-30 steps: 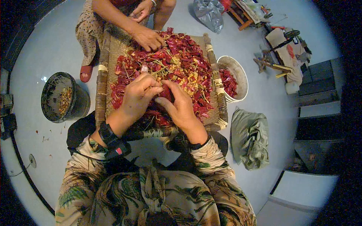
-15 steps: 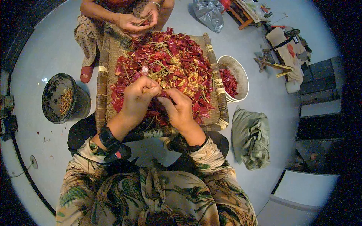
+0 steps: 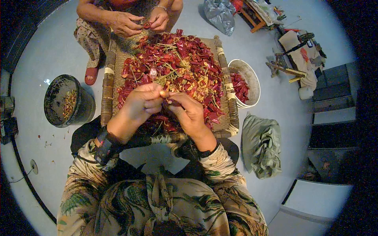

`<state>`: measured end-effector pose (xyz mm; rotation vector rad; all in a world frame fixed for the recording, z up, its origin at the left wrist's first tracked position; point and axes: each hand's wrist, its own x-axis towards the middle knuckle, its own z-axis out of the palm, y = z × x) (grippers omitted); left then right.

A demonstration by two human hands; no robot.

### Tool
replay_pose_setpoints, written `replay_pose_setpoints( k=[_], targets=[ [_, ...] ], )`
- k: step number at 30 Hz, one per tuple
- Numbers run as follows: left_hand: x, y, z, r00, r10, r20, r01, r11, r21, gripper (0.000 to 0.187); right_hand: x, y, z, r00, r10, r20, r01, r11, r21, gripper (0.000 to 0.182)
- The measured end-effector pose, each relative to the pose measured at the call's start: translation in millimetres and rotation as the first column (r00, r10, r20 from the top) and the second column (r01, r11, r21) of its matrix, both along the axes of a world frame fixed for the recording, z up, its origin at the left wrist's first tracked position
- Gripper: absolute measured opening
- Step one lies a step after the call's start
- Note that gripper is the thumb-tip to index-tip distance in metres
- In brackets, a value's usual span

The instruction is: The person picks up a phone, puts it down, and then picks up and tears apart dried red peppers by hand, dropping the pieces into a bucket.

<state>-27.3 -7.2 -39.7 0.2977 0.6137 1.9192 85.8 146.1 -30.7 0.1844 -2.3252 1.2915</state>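
My left hand (image 3: 142, 101) and my right hand (image 3: 188, 113) meet above a heap of dried red chilies (image 3: 179, 47), fingers pinched together. At the left fingertips is a small yellow-orange piece (image 3: 163, 94), probably part of a chili; I cannot make out its kind. Between the right thumb and forefinger sits a dark red dried chili (image 3: 172, 102), partly hidden by the fingers. Stems and pale yellow seeds lie among the chilies. The heap rests on a woven mat in a wooden frame (image 3: 106, 94), close in front of my knees.
A black bucket (image 3: 84, 98) with stems stands left; a white bucket (image 3: 255, 84) with red chilies stands right. A green-grey sack (image 3: 262, 145) lies below it. Across the frame, another person's hands (image 3: 128, 24) hold a red chili. A grey plastic bag (image 3: 220, 17) lies behind.
My left hand has turned slightly and lowered, and the yellow-orange piece now shows at its fingertips. The other person's hands have moved apart a little and left, with a red chili between them.
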Motion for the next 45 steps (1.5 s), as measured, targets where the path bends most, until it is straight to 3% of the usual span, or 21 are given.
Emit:
replay_pose_setpoints(
  k=[1, 4, 10, 13, 14, 17, 19, 21, 23, 24, 25, 27, 29, 31, 33, 34, 35, 36, 39, 42, 45],
  targets=[
    [-4.9, -1.6, -2.5, 0.999, -0.028, 0.034, 0.025, 0.996, 0.084, 0.010, 0.0, 1.9, -1.5, 0.999, -0.002, -0.032, 0.003, 1.000, 0.015, 0.022],
    [-19.8, -6.5, 8.1, 0.952, 0.291, 0.097, -0.294, 0.956, 0.019, 0.011, 2.3, 6.5, 7.7, 0.999, -0.028, 0.034, 0.031, 0.995, -0.095, 0.025],
    [-20.8, -0.8, 1.2, 0.934, 0.350, 0.072, -0.337, 0.930, -0.149, 0.010, -3.9, 17.8, 5.4, 0.991, -0.088, 0.101, 0.086, 0.996, 0.021, 0.029],
    [-21.6, -0.8, -10.5, 0.957, 0.286, 0.043, -0.277, 0.950, -0.144, 0.010, -7.3, 25.6, -27.4, 0.940, -0.033, 0.339, 0.128, 0.957, -0.260, 0.027],
    [-22.6, -1.2, -13.8, 0.966, 0.257, 0.034, -0.250, 0.960, -0.128, 0.010, -7.2, 31.7, -36.1, 0.932, -0.014, 0.363, 0.112, 0.962, -0.250, 0.025],
    [-21.5, 0.4, -17.5, 0.969, 0.245, 0.037, -0.237, 0.958, -0.162, 0.013, -9.8, 41.8, -29.5, 0.855, 0.132, 0.502, 0.330, 0.609, -0.722, 0.026],
    [-18.4, 1.7, -14.4, 0.956, 0.295, -0.004, -0.286, 0.923, -0.256, 0.016, -9.5, 61.2, -34.8, 0.865, 0.045, 0.500, 0.411, 0.510, -0.756, 0.027],
    [-16.9, 5.1, -14.0, 0.951, 0.308, -0.033, -0.304, 0.905, -0.298, 0.017, -2.9, 117.9, -49.5, 0.907, 0.067, 0.415, 0.328, 0.506, -0.798, 0.032],
    [-16.6, 3.6, -17.0, 0.952, 0.302, -0.044, -0.301, 0.906, -0.297, 0.018, 4.1, 144.0, -24.2, 0.991, -0.128, 0.046, 0.095, 0.416, -0.904, 0.040],
    [-15.8, 2.5, -18.5, 0.953, 0.299, -0.050, -0.300, 0.906, -0.299, 0.018, 3.4, 183.5, -36.9, 0.957, -0.219, -0.191, -0.183, 0.054, -0.982, 0.045],
    [-14.4, 2.1, -19.1, 0.955, 0.292, -0.049, -0.292, 0.905, -0.308, 0.018, 15.9, 214.2, -41.3, 0.924, -0.368, -0.106, -0.120, -0.016, -0.993, 0.048],
    [-12.5, 2.7, -19.3, 0.960, 0.275, -0.048, -0.275, 0.905, -0.323, 0.017, 33.7, 209.4, -21.5, 0.927, -0.373, 0.048, -0.017, -0.169, -0.986, 0.046],
    [-12.2, 4.0, -22.8, 0.965, 0.257, -0.056, -0.261, 0.915, -0.307, 0.016, 30.3, 201.7, -28.7, 0.897, -0.369, 0.242, 0.298, 0.101, -0.949, 0.041],
    [-11.7, 4.4, -23.2, 0.967, 0.242, -0.078, -0.255, 0.919, -0.300, 0.015, 21.2, 180.2, -28.3, 0.862, -0.309, 0.403, 0.504, 0.431, -0.748, 0.036],
    [-10.9, 4.6, -17.9, 0.967, 0.228, -0.116, -0.253, 0.920, -0.300, 0.014, 14.0, 151.6, -16.7, 0.804, -0.198, 0.561, 0.481, 0.772, -0.416, 0.031],
    [-10.0, 5.4, -17.3, 0.966, 0.226, -0.127, -0.256, 0.911, -0.322, 0.014, 13.2, 149.0, -34.2, 0.767, -0.265, 0.585, 0.376, 0.924, -0.075, 0.032],
    [-9.4, 6.0, -17.1, 0.965, 0.224, -0.138, -0.259, 0.903, -0.344, 0.014, 12.4, 145.5, -52.7, 0.741, -0.339, 0.580, 0.213, 0.937, 0.277, 0.032],
    [-9.5, 5.8, -17.5, 0.964, 0.222, -0.149, -0.262, 0.893, -0.366, 0.013, 13.2, 120.4, -36.9, 0.699, -0.438, 0.566, 0.174, 0.871, 0.459, 0.033],
    [-9.5, 5.6, -22.8, 0.966, 0.202, -0.162, -0.248, 0.898, -0.363, 0.014, 9.3, 95.8, -55.1, 0.649, -0.541, 0.534, -0.006, 0.699, 0.715, 0.026],
    [-8.5, 7.2, -18.0, 0.964, 0.193, -0.184, -0.251, 0.891, -0.378, 0.014, -0.8, 94.5, -79.2, 0.704, -0.573, 0.419, 0.079, 0.650, 0.756, 0.026],
    [-4.7, 5.7, -7.7, 0.958, 0.225, -0.179, -0.278, 0.884, -0.376, 0.008, -1.9, 91.7, -63.8, 0.754, -0.451, 0.478, 0.192, 0.846, 0.497, 0.025]
  ],
)
